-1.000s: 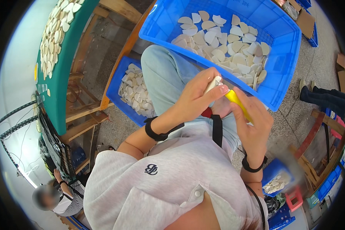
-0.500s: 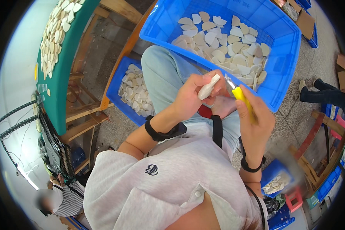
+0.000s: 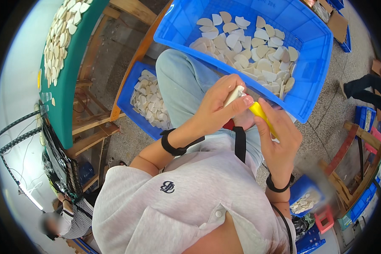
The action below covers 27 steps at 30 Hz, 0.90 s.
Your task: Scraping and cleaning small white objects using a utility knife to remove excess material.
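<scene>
A denim-clad knee stands between the large blue crate and the smaller blue crate; the green tabletop carries pale pieces heaped along its left edge. The large crate contains half-round pieces, mostly toward its near edge; the smaller contains similar pieces. Just outside that near edge, the left hand grips a white piece and the right hand encloses a yellow-handled tool.

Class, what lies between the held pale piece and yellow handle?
In the head view, the left thumb and some shiny metal lie between pale piece and yellow handle.
</scene>
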### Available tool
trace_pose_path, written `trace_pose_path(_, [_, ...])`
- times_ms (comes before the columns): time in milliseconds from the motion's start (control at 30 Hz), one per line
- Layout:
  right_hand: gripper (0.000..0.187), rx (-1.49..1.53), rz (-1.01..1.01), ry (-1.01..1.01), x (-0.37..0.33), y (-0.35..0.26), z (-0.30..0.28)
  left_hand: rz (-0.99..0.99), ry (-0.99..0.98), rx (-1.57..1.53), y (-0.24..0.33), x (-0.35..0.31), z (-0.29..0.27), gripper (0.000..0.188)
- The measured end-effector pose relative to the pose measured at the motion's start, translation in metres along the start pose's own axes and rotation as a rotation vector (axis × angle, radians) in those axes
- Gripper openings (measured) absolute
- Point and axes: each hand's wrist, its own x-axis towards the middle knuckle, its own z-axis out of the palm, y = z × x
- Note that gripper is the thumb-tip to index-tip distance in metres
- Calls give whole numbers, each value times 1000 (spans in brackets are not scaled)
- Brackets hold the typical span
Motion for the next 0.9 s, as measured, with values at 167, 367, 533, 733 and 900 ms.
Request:
trace_pose_path(167, [32, -68, -21, 8, 0, 0, 1, 67, 39, 6, -3, 1, 0, 28])
trace_pose_path(367, [32, -112, -65, 22, 1, 2, 4, 118, 81, 107, -2, 2, -4, 29])
trace_pose_path(533, [32, -128, 16, 25, 1, -1, 7, 249, 122, 295, -2, 6, -4, 29])
trace_pose_path(733, [27, -65, 55, 220, 5, 16, 9, -198, -15, -360, 5, 3, -12, 33])
trace_pose_path(900, [25, -13, 166, 225, -1, 17, 4, -316, -201, -855, 4, 8, -17, 39])
